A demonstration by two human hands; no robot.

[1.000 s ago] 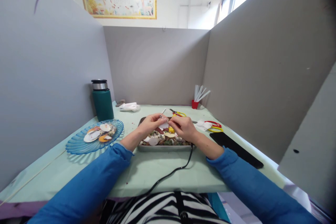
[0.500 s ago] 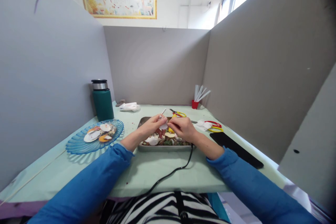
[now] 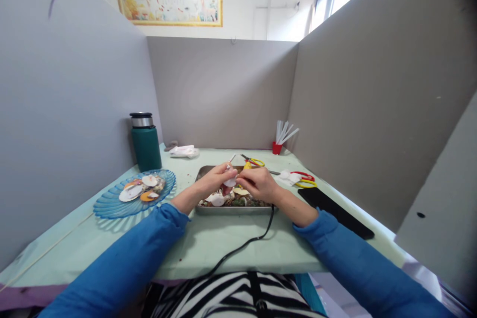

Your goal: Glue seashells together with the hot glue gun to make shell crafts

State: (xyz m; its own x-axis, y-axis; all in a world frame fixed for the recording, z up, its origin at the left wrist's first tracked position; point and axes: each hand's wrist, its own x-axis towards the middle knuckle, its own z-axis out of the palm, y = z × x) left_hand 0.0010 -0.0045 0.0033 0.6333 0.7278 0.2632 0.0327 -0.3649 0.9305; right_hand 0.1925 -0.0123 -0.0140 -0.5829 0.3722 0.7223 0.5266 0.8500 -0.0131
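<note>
Above the metal tray point(image 3: 238, 210), my left hand point(image 3: 214, 180) is closed on a white shell point(image 3: 231, 181), gripped between thumb and fingers. Close against it on the right, my right hand point(image 3: 261, 184) has its fingers pinched together at the shell's edge. Whatever small thing those fingers may hold is hidden. Below both hands the tray contains shells, such as a white one point(image 3: 216, 199), and greenish-brown bits. A yellow object point(image 3: 247, 165) shows behind my right hand, only partly visible. The black cord point(image 3: 242, 246) runs from beneath my right wrist over the table's front edge.
On the left stand a blue glass plate point(image 3: 108, 204) with several shells and a green bottle point(image 3: 145, 146). Scissors point(image 3: 256, 162) lie behind the tray; more scissors point(image 3: 306, 177), white tissue point(image 3: 287, 178) and a black phone-like slab point(image 3: 335, 212) lie right. A red cup point(image 3: 277, 148) holds white sticks.
The white shell has tilted slightly and moved a little left and down in my left hand. My right fingers have shifted slightly against it. Everything else has stayed in place.
</note>
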